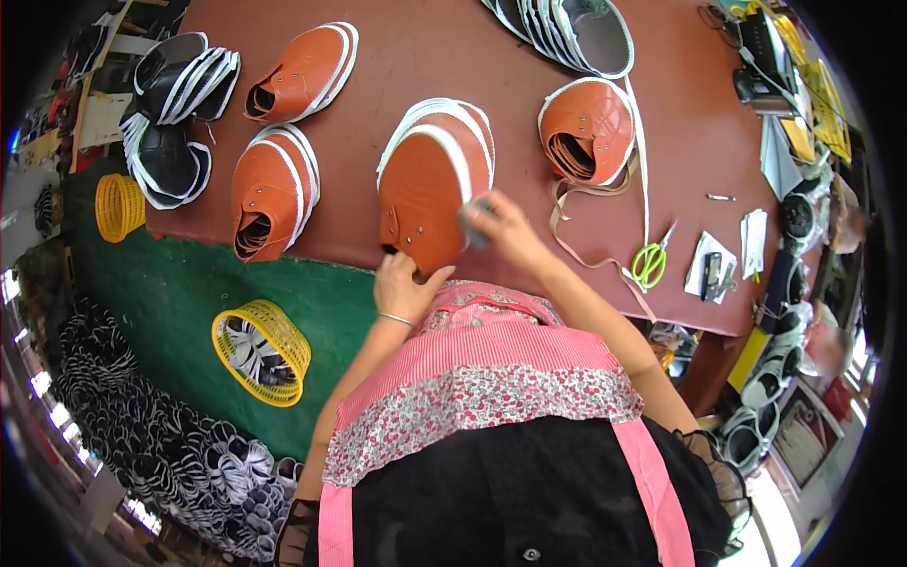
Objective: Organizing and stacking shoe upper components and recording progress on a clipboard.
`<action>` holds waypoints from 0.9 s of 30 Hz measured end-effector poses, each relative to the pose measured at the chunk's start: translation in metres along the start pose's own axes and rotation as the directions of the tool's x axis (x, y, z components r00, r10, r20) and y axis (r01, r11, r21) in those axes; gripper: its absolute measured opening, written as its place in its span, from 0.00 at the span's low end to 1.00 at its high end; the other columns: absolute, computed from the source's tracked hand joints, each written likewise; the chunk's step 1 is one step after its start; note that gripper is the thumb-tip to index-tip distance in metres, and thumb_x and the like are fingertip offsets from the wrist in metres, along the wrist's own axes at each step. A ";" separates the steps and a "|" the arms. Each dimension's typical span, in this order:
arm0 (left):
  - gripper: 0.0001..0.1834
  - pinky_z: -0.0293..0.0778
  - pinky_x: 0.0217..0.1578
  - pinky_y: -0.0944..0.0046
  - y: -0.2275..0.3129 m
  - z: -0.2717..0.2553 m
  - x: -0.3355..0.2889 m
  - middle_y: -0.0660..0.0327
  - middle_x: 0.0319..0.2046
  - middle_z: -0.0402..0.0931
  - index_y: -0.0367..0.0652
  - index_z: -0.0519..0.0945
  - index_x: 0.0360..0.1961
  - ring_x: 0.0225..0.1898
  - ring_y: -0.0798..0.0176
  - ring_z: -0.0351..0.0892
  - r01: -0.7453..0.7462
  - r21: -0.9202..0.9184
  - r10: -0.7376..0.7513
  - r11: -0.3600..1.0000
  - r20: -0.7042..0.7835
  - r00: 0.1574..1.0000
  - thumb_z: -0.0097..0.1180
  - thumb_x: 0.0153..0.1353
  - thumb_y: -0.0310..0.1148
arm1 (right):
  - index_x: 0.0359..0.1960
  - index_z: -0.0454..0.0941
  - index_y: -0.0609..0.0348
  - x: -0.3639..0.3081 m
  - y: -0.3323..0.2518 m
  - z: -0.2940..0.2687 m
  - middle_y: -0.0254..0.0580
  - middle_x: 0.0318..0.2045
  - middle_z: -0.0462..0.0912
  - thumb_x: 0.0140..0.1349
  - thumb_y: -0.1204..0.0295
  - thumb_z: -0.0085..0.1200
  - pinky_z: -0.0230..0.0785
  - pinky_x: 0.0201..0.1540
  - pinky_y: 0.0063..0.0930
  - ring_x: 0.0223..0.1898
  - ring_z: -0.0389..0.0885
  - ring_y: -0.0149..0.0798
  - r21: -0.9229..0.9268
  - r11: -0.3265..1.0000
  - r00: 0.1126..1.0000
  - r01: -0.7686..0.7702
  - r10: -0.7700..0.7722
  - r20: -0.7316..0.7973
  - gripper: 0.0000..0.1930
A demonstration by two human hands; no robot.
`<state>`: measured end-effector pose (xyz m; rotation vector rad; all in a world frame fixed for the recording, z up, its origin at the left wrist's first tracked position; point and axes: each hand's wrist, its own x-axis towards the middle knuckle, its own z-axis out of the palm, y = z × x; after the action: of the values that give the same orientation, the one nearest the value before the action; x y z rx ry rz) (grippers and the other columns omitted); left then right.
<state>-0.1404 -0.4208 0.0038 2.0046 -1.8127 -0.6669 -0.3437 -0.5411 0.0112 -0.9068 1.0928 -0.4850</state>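
Brown tabletop (529, 57) carries several stacks of orange shoe uppers with white trim, and at its near edge the left hand (404, 285) grips one stack (430, 184) while the right hand (496, 222) pinches a small grey pad (472, 219) against it, so this stack looks mid-work and neighbouring stacks (269, 194) wait.

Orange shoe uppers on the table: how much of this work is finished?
Several orange uppers lie aside, white-edged. In hand: left hand steadies one upper while right hand presses a small grey tool on it. Black uppers lie stacked aside; whether finished, I cannot tell.
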 end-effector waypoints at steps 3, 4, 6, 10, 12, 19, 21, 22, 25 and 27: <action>0.15 0.75 0.56 0.57 -0.032 0.023 -0.033 0.58 0.46 0.85 0.40 0.85 0.47 0.47 0.58 0.83 0.467 -0.810 -0.474 0.356 0.274 0.837 0.64 0.68 0.40 | 0.49 0.77 0.59 -0.014 0.011 0.006 0.39 0.45 0.80 0.72 0.64 0.58 0.73 0.50 0.30 0.46 0.78 0.33 -0.076 0.987 0.988 0.145 -0.140 0.065 0.13; 0.17 0.74 0.59 0.59 -0.021 -0.005 -0.029 0.57 0.53 0.83 0.36 0.79 0.56 0.54 0.63 0.81 0.428 -0.880 -0.469 0.208 0.294 0.833 0.60 0.72 0.34 | 0.49 0.77 0.59 -0.009 0.030 -0.005 0.39 0.45 0.80 0.72 0.64 0.58 0.73 0.50 0.30 0.46 0.78 0.33 -0.078 0.988 0.990 0.134 -0.130 0.059 0.13; 0.23 0.73 0.63 0.55 -0.052 -0.011 -0.042 0.53 0.58 0.79 0.36 0.72 0.63 0.58 0.58 0.81 0.326 -0.945 -0.464 0.037 0.272 0.843 0.59 0.70 0.31 | 0.48 0.77 0.60 0.023 0.061 -0.025 0.37 0.40 0.81 0.72 0.64 0.58 0.73 0.46 0.27 0.42 0.78 0.30 -0.027 0.988 0.929 0.153 -0.154 -0.336 0.12; 0.26 0.73 0.63 0.51 -0.070 -0.008 -0.060 0.53 0.57 0.78 0.35 0.72 0.63 0.59 0.55 0.79 0.406 -0.903 -0.529 -0.143 0.416 0.740 0.64 0.67 0.30 | 0.44 0.76 0.60 0.045 0.054 -0.049 0.33 0.34 0.80 0.74 0.65 0.57 0.71 0.38 0.21 0.34 0.77 0.25 0.116 0.986 0.960 0.116 -0.082 -0.267 0.10; 0.21 0.78 0.57 0.54 -0.061 -0.002 -0.061 0.54 0.52 0.81 0.34 0.78 0.58 0.54 0.56 0.83 0.428 -0.902 -0.478 -0.055 0.400 0.782 0.65 0.66 0.29 | 0.44 0.76 0.60 0.052 0.056 -0.053 0.32 0.34 0.80 0.73 0.65 0.57 0.70 0.38 0.22 0.34 0.76 0.25 0.064 0.989 0.953 0.136 -0.112 -0.282 0.11; 0.13 0.81 0.40 0.60 0.010 0.035 -0.023 0.57 0.38 0.88 0.36 0.88 0.39 0.35 0.58 0.88 0.279 -0.610 -0.330 0.742 0.029 0.943 0.75 0.55 0.29 | 0.42 0.76 0.60 0.058 0.058 -0.041 0.43 0.34 0.83 0.68 0.61 0.62 0.73 0.42 0.35 0.36 0.82 0.41 -0.401 0.882 0.912 0.248 -0.352 -0.210 0.15; 0.10 0.80 0.42 0.55 0.015 0.048 -0.010 0.50 0.38 0.87 0.39 0.89 0.34 0.37 0.47 0.87 0.132 -0.381 -0.213 0.915 -0.180 0.960 0.77 0.51 0.28 | 0.41 0.75 0.59 0.064 0.045 -0.019 0.47 0.36 0.83 0.66 0.60 0.64 0.73 0.43 0.39 0.38 0.82 0.48 -0.537 0.816 0.911 0.212 -0.364 -0.193 0.16; 0.10 0.80 0.42 0.55 0.012 0.051 -0.004 0.50 0.38 0.87 0.39 0.89 0.34 0.37 0.47 0.87 0.129 -0.383 -0.210 0.915 -0.178 0.961 0.77 0.51 0.28 | 0.40 0.75 0.59 0.065 0.037 -0.013 0.51 0.38 0.83 0.64 0.60 0.65 0.73 0.45 0.44 0.40 0.82 0.56 -0.656 0.735 0.911 0.171 -0.372 -0.179 0.16; 0.11 0.76 0.52 0.49 0.018 0.052 0.007 0.53 0.44 0.87 0.41 0.90 0.38 0.47 0.44 0.84 -0.013 -0.310 -0.105 0.951 -0.363 0.926 0.75 0.52 0.30 | 0.37 0.72 0.59 0.094 0.035 -0.023 0.51 0.39 0.82 0.64 0.61 0.64 0.72 0.45 0.49 0.45 0.80 0.58 -0.764 0.631 0.891 0.136 -0.416 -0.184 0.16; 0.13 0.77 0.51 0.49 0.024 0.046 0.013 0.53 0.44 0.87 0.41 0.90 0.39 0.47 0.44 0.84 0.003 -0.332 -0.129 0.943 -0.359 0.924 0.75 0.51 0.29 | 0.36 0.71 0.59 0.114 0.033 -0.032 0.51 0.38 0.81 0.64 0.63 0.63 0.71 0.46 0.51 0.46 0.79 0.57 -0.838 0.522 0.832 0.161 -0.529 -0.169 0.15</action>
<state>-0.1853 -0.4340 -0.0226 1.8251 -1.3191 -0.5152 -0.3291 -0.6185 -0.0837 -1.9482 1.5640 -0.5338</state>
